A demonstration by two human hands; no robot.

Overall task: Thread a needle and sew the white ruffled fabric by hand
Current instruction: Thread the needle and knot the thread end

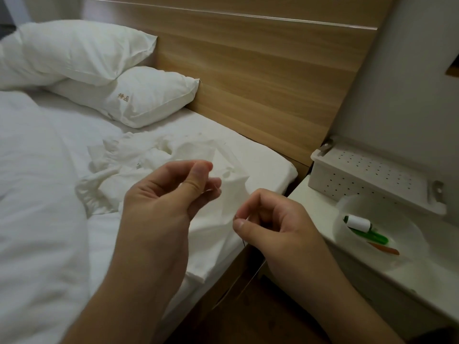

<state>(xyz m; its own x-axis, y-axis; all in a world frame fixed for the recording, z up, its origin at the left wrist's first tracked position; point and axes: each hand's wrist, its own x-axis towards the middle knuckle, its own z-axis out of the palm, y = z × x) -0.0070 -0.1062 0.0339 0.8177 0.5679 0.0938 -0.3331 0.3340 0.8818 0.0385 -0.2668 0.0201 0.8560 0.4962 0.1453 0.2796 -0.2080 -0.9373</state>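
The white ruffled fabric [139,165] lies crumpled on the bed, just beyond both hands. My left hand [164,194] is raised over it, thumb and fingers curled together in a pinch; a faint thin needle seems to stick out near the fingertips. My right hand [270,224] is lower and to the right, thumb against forefinger, pinching a dark thread [244,244] that trails down past the bed's edge. The two hands are a short gap apart.
Two white pillows [139,95] lean on the wooden headboard [260,70]. A white duvet [37,194] fills the left. On the nightstand [310,202] stand a perforated box [367,175] and a clear bowl [387,234] holding a white spool and green and orange tools.
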